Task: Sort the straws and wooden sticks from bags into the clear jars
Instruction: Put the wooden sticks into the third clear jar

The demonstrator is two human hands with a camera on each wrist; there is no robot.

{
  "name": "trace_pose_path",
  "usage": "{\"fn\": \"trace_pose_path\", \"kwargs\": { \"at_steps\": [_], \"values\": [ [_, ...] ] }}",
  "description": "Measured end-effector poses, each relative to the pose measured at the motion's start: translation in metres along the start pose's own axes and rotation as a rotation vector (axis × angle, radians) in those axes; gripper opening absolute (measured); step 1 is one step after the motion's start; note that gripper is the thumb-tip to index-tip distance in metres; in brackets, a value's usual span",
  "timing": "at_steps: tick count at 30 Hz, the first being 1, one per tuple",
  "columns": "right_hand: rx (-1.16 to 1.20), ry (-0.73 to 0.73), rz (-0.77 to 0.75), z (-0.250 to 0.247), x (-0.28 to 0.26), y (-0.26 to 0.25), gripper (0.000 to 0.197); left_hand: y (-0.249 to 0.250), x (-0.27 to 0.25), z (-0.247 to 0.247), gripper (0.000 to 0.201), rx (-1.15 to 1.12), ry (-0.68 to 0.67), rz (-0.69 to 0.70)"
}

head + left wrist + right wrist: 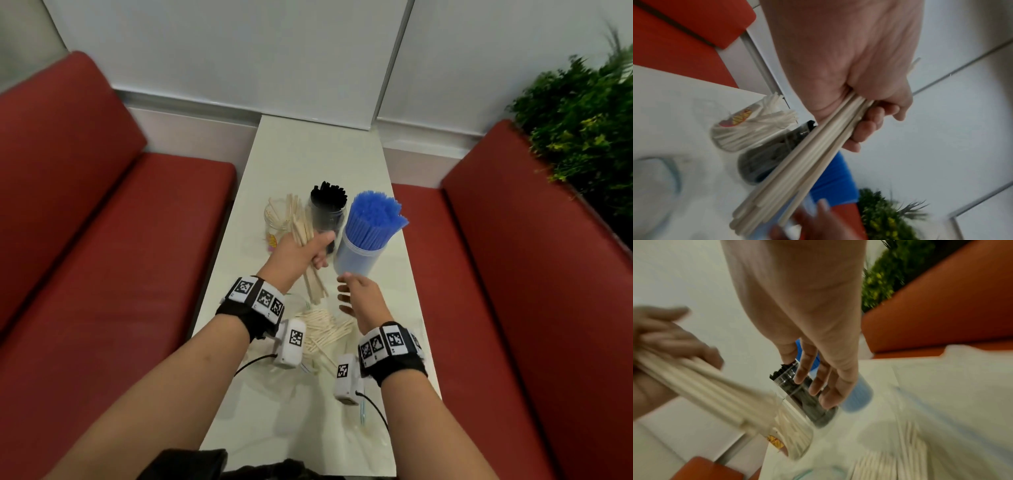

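Up near the middle of the tabletop stand three clear jars in a tight cluster. Toward the left edge, the first jar carries a red and yellow sticker and holds a loose handful of pale wooden sticks leaning against its wall. Just beside it, the middle jar is packed with black straws that poke above its rim. Toward the right edge, the tall jar is crammed with blue straws that fan out well above its mouth.

The left hand is raised above the tabletop in front of the first two jars, its fingers and thumb curled tightly round a bundle of wooden sticks; the bundle slants, its upper ends near the mouth of the sticker jar. The right hand hovers just in front of the base of the tall jar, fingers relaxed and slightly spread, gripping nothing.

Closer to the near edge, between the two wrists, a heap of sticks lies on a crumpled clear bag. Red bench seats flank the tabletop on both sides, and a green plant stands behind the right one.
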State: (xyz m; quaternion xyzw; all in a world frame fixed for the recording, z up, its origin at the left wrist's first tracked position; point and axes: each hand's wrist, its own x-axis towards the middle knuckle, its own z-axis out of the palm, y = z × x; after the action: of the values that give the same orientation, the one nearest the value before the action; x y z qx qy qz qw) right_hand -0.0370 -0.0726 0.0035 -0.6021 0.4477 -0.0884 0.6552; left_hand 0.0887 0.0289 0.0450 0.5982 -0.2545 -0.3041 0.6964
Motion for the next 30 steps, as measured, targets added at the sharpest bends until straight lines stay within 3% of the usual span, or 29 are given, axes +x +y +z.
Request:
{"fn": "trace_pose_path", "kwargs": {
  "at_steps": [4, 6, 8, 11, 14, 20, 25, 27, 30],
  "values": [
    [0.613, -0.183, 0.299, 0.011, -0.004, 0.008, 0.042, 0.028, -0.002, 0.016, 0.037, -0.155, -0.070, 0.059],
    [0.852, -0.258, 0.341, 0.016, -0.006, 0.001, 0.046, 0.031, -0.006, 0.022, 0.035, -0.156, -0.105, 0.074],
    [0.920, -0.311, 0.322, 0.021, -0.005, -0.010, 0.037, 0.028, -0.011, 0.029, 0.035, -0.137, -0.116, 0.061],
    [0.818, -0.435, 0.244, 0.027, -0.004, -0.020, 0.036, 0.019, -0.016, 0.035, 0.037, -0.124, -0.080, 0.055],
    [0.795, -0.522, 0.306, 0.027, -0.004, -0.017, 0.043, 0.017, -0.017, 0.037, 0.036, -0.077, -0.051, 0.063],
    [0.974, -0.618, 0.234, 0.017, 0.006, -0.019, 0.039, 0.014, -0.011, 0.035, 0.030, 0.056, -0.075, 0.076],
    [0.577, -0.621, 0.131, 0.006, 0.009, -0.024, 0.053, 0.009, -0.009, 0.039, 0.040, -0.035, -0.015, 0.011],
    [0.388, -0.597, -0.003, -0.003, 0.009, -0.033, 0.075, 0.011, -0.006, 0.036, 0.034, -0.044, -0.027, -0.064],
    [0.276, -0.686, -0.281, -0.017, 0.000, -0.067, 0.078, 0.012, -0.008, 0.030, 0.021, 0.033, -0.217, -0.277]
  ]
}}
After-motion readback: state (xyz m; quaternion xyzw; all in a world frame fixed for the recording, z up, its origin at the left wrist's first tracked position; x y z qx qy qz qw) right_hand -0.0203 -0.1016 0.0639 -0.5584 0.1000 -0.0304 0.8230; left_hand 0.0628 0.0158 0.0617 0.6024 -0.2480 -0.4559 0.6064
